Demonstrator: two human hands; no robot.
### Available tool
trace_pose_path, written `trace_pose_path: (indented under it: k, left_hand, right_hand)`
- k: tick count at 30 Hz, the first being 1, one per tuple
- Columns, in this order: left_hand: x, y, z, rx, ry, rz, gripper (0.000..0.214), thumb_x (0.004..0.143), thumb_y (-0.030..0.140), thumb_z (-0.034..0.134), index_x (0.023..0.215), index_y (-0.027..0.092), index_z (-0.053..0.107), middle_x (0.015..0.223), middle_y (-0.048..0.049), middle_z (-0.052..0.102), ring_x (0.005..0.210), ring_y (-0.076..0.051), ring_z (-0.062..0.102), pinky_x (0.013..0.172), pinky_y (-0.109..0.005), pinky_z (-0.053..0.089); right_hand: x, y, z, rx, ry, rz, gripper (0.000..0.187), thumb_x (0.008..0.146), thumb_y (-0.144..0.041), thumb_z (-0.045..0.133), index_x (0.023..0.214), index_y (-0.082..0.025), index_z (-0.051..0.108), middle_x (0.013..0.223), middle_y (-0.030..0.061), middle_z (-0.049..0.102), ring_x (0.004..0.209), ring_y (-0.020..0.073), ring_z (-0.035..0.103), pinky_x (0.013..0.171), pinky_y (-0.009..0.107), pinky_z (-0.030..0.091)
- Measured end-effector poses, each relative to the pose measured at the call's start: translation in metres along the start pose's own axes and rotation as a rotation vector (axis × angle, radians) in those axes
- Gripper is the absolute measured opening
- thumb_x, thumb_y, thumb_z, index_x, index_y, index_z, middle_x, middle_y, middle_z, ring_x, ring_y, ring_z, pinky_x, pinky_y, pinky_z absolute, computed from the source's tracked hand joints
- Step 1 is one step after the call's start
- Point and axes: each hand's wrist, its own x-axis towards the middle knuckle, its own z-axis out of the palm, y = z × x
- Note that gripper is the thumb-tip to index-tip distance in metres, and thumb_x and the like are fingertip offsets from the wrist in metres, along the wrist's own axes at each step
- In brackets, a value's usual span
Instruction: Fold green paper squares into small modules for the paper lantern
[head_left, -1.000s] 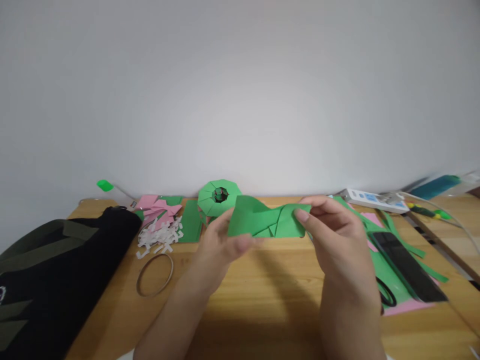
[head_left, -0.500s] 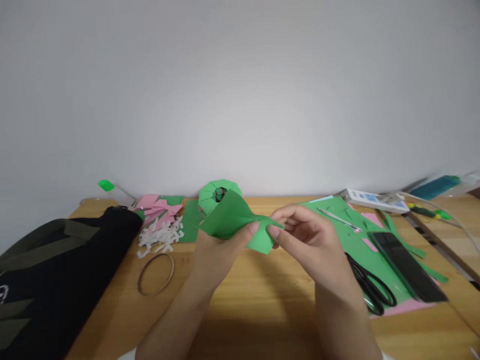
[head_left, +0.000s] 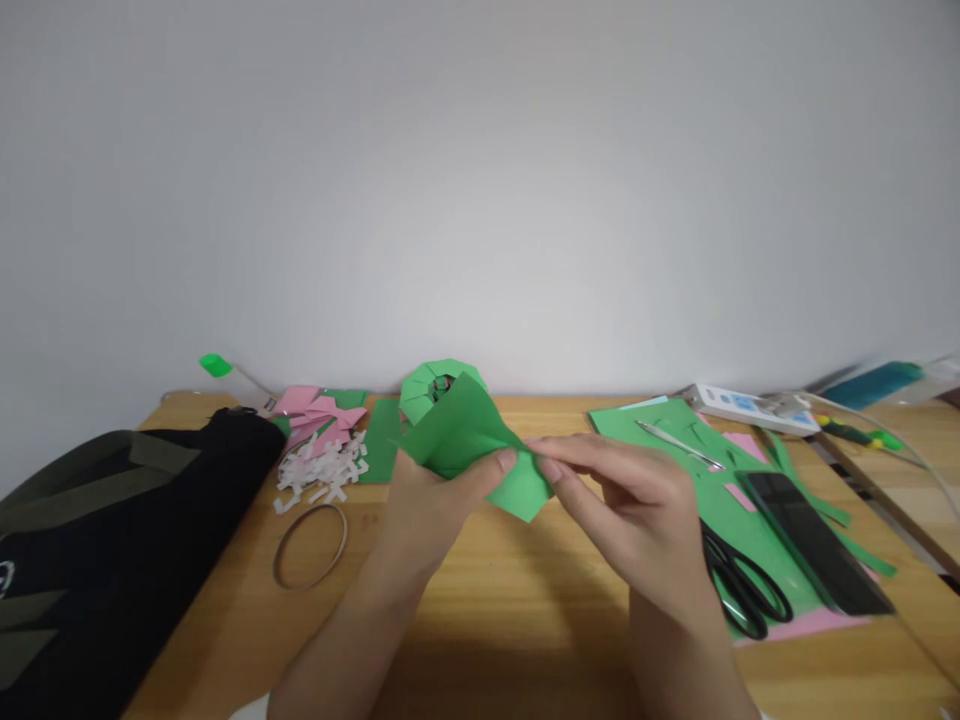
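Observation:
A sheet of green paper, bent and creased, is held up above the table between both hands. My left hand grips it from below and the left, its thumb pressed on the near face and its other fingers hidden behind the paper. At the right edge, my right hand pinches the paper between thumb and index finger, with the remaining fingers curled. Behind the sheet stands a round folded green paper piece with a dark centre, partly covered by it.
Pink paper pieces, white paper scraps and a ring-shaped band lie left, beside a black bag. On the right are green sheets, black-handled scissors, tweezers, a phone and a power strip.
My right index finger has straightened and come down onto the paper's edge beside the thumb. The paper's right part now tilts lower, while my left hand has kept its hold.

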Motion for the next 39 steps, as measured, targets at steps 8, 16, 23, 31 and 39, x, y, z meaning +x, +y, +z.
trace_pose_path:
  k: [8, 16, 23, 31, 39]
  left_hand:
    - [0.005, -0.005, -0.002, -0.139, -0.066, -0.053, 0.031, 0.059, 0.019, 0.078, 0.086, 0.02, 0.063, 0.087, 0.0004, 0.07, 0.085, -0.02, 0.065, 0.081, -0.035, 0.052]
    - [0.005, -0.001, 0.003, -0.309, -0.1, -0.128, 0.027, 0.056, 0.014, 0.075, 0.077, 0.02, 0.059, 0.068, 0.0052, 0.06, 0.07, -0.014, 0.06, 0.064, -0.025, 0.047]
    - [0.007, 0.0, 0.0, -0.446, -0.358, -0.181, 0.013, 0.067, 0.025, 0.074, 0.065, 0.017, 0.064, 0.065, -0.0002, 0.064, 0.06, -0.013, 0.058, 0.05, -0.024, 0.044]
    - [0.005, -0.006, 0.003, -0.302, -0.289, -0.104, 0.016, 0.064, 0.03, 0.084, 0.069, 0.018, 0.075, 0.066, 0.0003, 0.068, 0.064, -0.011, 0.058, 0.057, -0.02, 0.049]
    - [0.004, -0.01, -0.001, -0.201, -0.266, 0.041, 0.004, 0.075, 0.023, 0.076, 0.075, 0.019, 0.074, 0.069, 0.001, 0.07, 0.065, -0.01, 0.061, 0.058, -0.018, 0.049]
  right_hand:
    - [0.001, 0.004, -0.003, 0.134, -0.084, -0.013, 0.046, 0.08, 0.004, 0.057, 0.11, -0.028, 0.071, 0.088, -0.0005, 0.074, 0.074, 0.0109, 0.066, 0.065, 0.024, 0.053]
    - [0.001, 0.004, -0.001, 0.193, -0.075, -0.028, 0.045, 0.079, 0.002, 0.059, 0.111, -0.027, 0.071, 0.093, 0.0022, 0.073, 0.08, 0.0135, 0.067, 0.07, 0.028, 0.055]
    - [0.003, 0.005, 0.0, 0.067, -0.017, -0.143, 0.045, 0.078, 0.005, 0.059, 0.113, -0.021, 0.069, 0.09, 0.0045, 0.072, 0.081, 0.0129, 0.067, 0.071, 0.026, 0.055]
    - [0.004, 0.005, 0.004, -0.258, -0.047, -0.381, 0.037, 0.077, 0.003, 0.058, 0.112, -0.009, 0.066, 0.096, 0.0128, 0.07, 0.087, 0.0163, 0.064, 0.076, 0.028, 0.054]
    - [0.002, 0.005, -0.001, 0.203, 0.025, 0.182, 0.022, 0.089, -0.015, 0.058, 0.103, -0.029, 0.07, 0.087, -0.0009, 0.073, 0.076, 0.0113, 0.066, 0.069, 0.023, 0.054]
